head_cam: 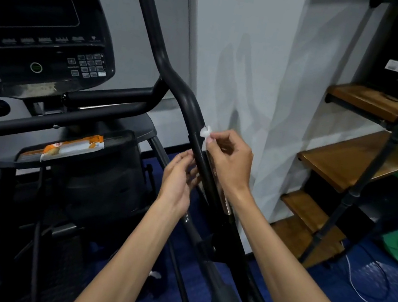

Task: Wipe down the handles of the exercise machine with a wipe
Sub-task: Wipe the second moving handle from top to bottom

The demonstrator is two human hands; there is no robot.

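The black exercise machine's right handle bar (pixel 178 79) slants from the top centre down to the lower right. My right hand (pixel 227 163) is on the bar's right side and pinches a small white wipe (pixel 205 133) against the bar between thumb and fingertips. My left hand (pixel 180 176) is on the bar's left side, just below the wipe, its fingers curled toward the bar. Whether it touches the bar or the wipe I cannot tell. The bar hides part of both hands.
The machine's dark console (pixel 37 26) fills the upper left. An orange-and-white wipe packet (pixel 72 148) lies on the tray below it. A white wall stands behind the bar. Wooden shelves (pixel 344 159) on a black frame rise at right. A white cable (pixel 363 297) crosses the blue floor.
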